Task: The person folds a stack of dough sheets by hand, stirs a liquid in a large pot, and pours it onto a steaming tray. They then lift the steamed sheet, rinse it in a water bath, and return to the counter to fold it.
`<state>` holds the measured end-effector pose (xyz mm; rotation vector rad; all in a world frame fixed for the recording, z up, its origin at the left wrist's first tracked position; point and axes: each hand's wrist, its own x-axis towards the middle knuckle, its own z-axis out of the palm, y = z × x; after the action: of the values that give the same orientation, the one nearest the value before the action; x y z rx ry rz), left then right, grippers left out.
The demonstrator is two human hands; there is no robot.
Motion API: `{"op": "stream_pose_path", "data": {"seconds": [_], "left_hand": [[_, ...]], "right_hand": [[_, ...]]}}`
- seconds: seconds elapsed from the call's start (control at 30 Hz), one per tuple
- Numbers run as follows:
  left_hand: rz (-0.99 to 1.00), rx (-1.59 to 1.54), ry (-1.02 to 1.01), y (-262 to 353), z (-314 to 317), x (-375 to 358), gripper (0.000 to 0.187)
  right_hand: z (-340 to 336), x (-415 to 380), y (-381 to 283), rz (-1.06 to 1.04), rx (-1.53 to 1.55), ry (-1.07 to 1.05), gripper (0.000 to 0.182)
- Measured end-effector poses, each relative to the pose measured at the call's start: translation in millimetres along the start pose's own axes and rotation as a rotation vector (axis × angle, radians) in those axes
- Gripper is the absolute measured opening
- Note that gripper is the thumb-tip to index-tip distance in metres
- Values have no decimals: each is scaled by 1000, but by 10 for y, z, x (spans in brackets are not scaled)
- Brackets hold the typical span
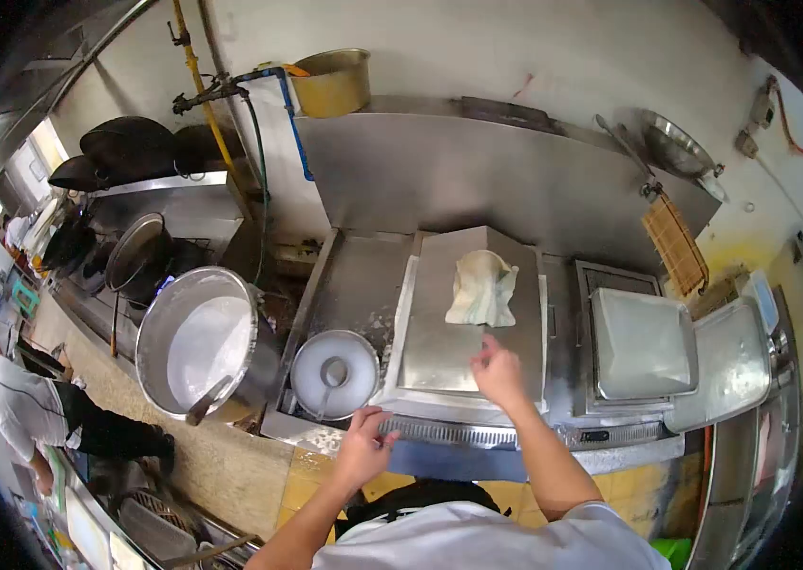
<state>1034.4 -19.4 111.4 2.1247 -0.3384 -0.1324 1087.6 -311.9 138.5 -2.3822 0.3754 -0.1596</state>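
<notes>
A crumpled pale cloth lies on the flat metal lid of the steel counter. My right hand is over the lid's front part, just below the cloth and apart from it, fingers partly bent, with nothing visible in them. Near the counter's front edge, my left hand has its fingers apart and holds nothing. Beside it, up and to the left, a round pan of whitish liquid has a ladle in it. Whether either hand touches the metal cannot be made out.
A large pot of white liquid stands left, a ladle on its rim. Black woks sit behind it. Metal trays lie right, below a hanging wire basket. Two people in white shirts stand at far left.
</notes>
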Motion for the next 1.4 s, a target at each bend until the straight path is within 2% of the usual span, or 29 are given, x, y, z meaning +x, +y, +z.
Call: {"op": "stream_pose_path", "data": {"seconds": [0.03,0.13,0.23,0.27,0.33,0.37,0.5,0.67,0.77,0.87,0.97,1.07,1.2,1.4], "left_hand": [[-15,-11,-6,57,114,53,36],[-53,-6,-18,182,351,108,37],[-82,42,-10,232,458,41,38],[-109,38,3,212,487,-9,38],[-167,36,30,136,522,-152,38],[-197,36,44,71,534,-240,38],[-322,53,105,173,451,-389,36],[-290,80,212,181,389,-629,37],[-314,37,288,112,346,-816,36],[-314,16,335,3,309,-1020,39],[-296,20,372,38,226,-1159,40],[-250,10,426,70,122,-1304,40],[-217,-9,510,291,-82,-1537,37],[-139,9,609,498,-389,-2171,37]], "right_hand": [[-161,161,26,45,21,19,50],[-244,823,383,2,-19,161,45],[-410,1287,272,89,-181,75,47],[-313,1540,404,156,-168,-49,52],[-164,1783,416,167,-213,-95,52],[-77,1861,429,172,-237,-117,52],[301,2057,586,215,-185,104,50],[308,1955,537,225,-138,152,44],[167,1760,347,214,-67,237,43],[6,1523,159,116,-60,285,39],[11,1329,105,-77,49,485,35],[-353,883,-465,-233,163,530,32],[-499,335,-1012,-445,331,496,24],[-410,-980,-1887,-760,626,401,25]]}}
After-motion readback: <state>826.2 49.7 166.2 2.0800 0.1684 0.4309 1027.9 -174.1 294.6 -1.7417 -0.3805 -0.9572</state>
